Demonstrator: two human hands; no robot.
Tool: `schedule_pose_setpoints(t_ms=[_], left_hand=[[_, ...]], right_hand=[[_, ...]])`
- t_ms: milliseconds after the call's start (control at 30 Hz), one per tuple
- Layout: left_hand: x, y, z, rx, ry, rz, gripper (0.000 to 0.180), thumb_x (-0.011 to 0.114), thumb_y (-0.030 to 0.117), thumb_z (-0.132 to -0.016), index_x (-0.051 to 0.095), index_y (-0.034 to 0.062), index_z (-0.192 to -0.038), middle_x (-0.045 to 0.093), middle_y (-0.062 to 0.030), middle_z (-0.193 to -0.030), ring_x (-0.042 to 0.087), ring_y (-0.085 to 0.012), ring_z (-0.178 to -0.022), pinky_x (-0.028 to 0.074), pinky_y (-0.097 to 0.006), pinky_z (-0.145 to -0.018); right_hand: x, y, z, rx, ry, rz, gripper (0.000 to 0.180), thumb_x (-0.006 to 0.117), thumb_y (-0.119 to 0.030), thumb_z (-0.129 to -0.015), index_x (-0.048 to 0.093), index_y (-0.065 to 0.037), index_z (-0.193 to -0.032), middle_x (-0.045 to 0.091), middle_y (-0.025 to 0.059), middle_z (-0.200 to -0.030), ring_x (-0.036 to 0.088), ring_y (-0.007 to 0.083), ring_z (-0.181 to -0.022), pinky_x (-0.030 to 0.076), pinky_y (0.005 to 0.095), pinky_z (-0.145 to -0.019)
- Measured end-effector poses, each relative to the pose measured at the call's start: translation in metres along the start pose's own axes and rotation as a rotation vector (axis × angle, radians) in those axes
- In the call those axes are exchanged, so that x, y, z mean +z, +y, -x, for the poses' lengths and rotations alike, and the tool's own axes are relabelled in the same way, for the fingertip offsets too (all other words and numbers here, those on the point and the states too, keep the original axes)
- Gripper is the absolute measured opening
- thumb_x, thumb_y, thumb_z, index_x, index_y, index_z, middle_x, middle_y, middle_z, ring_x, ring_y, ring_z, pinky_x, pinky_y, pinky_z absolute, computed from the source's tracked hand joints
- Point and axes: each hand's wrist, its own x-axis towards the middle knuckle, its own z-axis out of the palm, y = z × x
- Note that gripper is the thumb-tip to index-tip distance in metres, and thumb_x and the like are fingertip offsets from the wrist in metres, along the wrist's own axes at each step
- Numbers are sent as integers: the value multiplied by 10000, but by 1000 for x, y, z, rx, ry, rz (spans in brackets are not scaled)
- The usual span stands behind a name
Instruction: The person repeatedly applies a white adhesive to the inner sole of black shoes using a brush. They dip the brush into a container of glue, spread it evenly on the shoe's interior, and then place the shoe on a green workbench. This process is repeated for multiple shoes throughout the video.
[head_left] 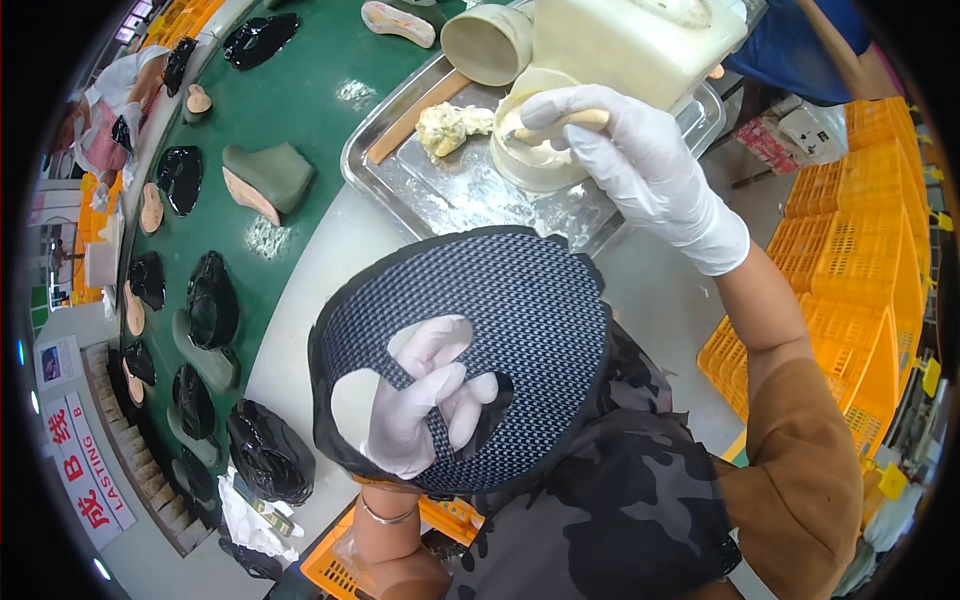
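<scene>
My left hand (412, 425), in a white glove, grips a dark grey woven shoe upper (510, 300) with black edges; the fingers show through its openings. In my white-gloved right hand (645, 170) is a brush (590, 119) with a pale wooden handle. Its working end points into a round cup (540, 176) of cream-coloured paste, mostly hidden behind the fingers. The cup stands in a metal tray (460, 205) smeared with white. Beside the cup sits a lumpy, paste-crusted clump (447, 132), next to a wooden strip (418, 118).
A cream plastic container (625, 45) and a tipped beige tub (487, 45) stand at the tray's far side. Shoe lasts (268, 180) and glossy black pieces (212, 300) lie on the green belt (265, 110) at left. Orange crates (840, 260) stack at right. Other people are at both far sides.
</scene>
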Motion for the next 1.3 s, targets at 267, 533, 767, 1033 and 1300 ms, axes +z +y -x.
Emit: schedule_pose_setpoints(t_ms=[267,533,767,1033,1300], left_hand=[[12,14,-28,-151,-35,-89,407,483,87,-808,430,-41,-1190,582,-161,-913,450,-111,-395,347,-183,-420],[6,7,-40,-184,-18,-353,243,490,64,-817,553,-27,-1034,533,-160,-1113,559,-203,-982,471,-313,-836],[11,11,-43,-313,-138,-282,297,485,63,-820,505,-32,-1100,574,-156,-950,572,-179,-731,479,-273,-689],[6,3,-29,-225,47,-305,361,473,20,-800,486,-55,-1153,590,-131,-928,558,-110,-634,449,-206,-635],[20,12,-20,-97,64,-383,404,445,68,-832,409,-90,-1202,602,-120,-734,489,-83,-485,389,-181,-500]], right_hand=[[-24,5,2,42,91,-185,270,398,-223,-985,502,-5,-1106,622,60,-964,571,56,-822,456,166,-694],[16,-2,-41,-530,227,-460,154,570,-65,-889,535,-9,-1027,606,71,-849,601,152,-775,498,265,-681],[25,-23,-40,-350,28,-340,122,624,-139,-842,551,-113,-937,579,6,-687,600,162,-628,484,264,-601],[-6,-25,-26,-178,-85,-198,156,619,-148,-866,533,-56,-958,604,35,-768,612,141,-682,491,252,-627],[-4,-7,-17,-119,-133,-174,164,564,-111,-906,510,-4,-1016,620,53,-883,601,104,-744,488,229,-659]])
